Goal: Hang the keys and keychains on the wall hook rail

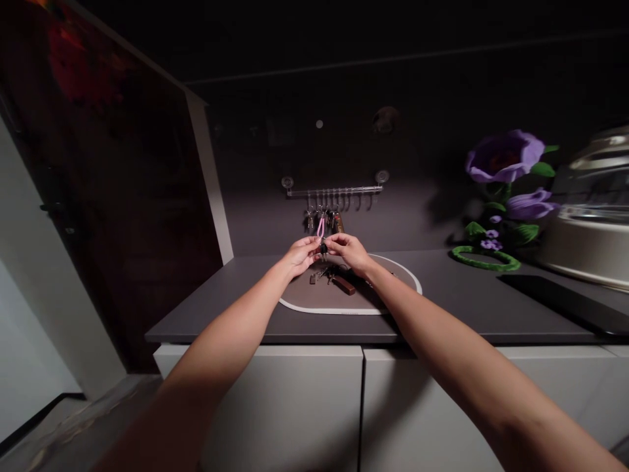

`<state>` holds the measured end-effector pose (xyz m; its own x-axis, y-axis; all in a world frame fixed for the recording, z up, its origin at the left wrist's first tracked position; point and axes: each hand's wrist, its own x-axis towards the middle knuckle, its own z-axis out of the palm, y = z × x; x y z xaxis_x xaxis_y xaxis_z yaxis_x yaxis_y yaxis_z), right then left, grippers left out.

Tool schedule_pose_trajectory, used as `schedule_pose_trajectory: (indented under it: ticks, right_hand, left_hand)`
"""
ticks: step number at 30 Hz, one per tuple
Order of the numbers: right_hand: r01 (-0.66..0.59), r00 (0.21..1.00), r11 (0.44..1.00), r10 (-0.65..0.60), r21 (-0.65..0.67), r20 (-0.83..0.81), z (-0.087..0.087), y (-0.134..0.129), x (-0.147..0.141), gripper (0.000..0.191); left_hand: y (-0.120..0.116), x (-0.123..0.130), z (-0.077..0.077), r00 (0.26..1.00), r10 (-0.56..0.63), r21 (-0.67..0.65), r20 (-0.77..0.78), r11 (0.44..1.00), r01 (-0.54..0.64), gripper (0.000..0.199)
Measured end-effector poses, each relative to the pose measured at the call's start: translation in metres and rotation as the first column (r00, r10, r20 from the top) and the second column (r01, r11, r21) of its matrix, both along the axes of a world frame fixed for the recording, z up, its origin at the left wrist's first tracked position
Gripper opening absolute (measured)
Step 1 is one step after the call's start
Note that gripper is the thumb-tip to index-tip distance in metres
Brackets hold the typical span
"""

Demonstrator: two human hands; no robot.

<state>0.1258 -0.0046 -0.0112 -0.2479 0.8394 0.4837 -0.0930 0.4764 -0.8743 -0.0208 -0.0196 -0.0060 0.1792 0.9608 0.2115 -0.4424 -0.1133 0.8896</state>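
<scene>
Between my fingertips, above the mat, hangs a small bunch of keys (324, 249) with a dark head. My left hand (301, 255) pinches it from the left, and my right hand (350, 250) pinches it from the right. Under them, more keys (320, 275) and a brown key fob (344, 285) lie on the oval mat (314, 307) with a white rim. Behind my hands, a clear hook rail (339, 191) on the wall carries several hanging keys (310, 218), a pink strap (321, 227) and a brown tag (339, 223).
The mat lies on a dark grey countertop (221, 308) over white cabinets (295, 393). To the right stand purple fabric flowers (506, 157) with a green ring base, a dark flat slab (560, 305) and a rounded white appliance (590, 249). A dark door (122, 196) is at the left.
</scene>
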Motion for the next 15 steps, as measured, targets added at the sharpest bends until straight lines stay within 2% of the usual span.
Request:
schedule_pose_trajectory:
  ticks: [5, 9, 12, 15]
  right_hand:
    - [0.008, 1.000, 1.000, -0.008, 0.000, -0.028, 0.002, -0.003, 0.002, 0.033]
    - [0.023, 0.996, 0.999, -0.025, -0.026, -0.084, 0.003, -0.005, 0.003, 0.038]
    - [0.061, 0.989, 0.997, -0.067, -0.048, -0.133, 0.003, -0.004, 0.005, 0.042]
    - [0.106, 0.978, 0.992, -0.117, -0.074, -0.170, 0.004, -0.001, 0.006, 0.042]
  left_hand:
    - [0.001, 0.002, -0.003, 1.000, 0.003, 0.026, 0.001, 1.000, -0.003, 0.012]
    - [0.004, 0.004, -0.005, 0.996, 0.077, 0.063, -0.049, 0.995, -0.073, 0.022]
    - [0.006, 0.005, -0.008, 0.971, 0.177, 0.109, -0.161, 0.981, -0.161, 0.025]
    - [0.008, 0.006, -0.011, 0.894, 0.297, 0.225, -0.335, 0.947, -0.230, 0.022]
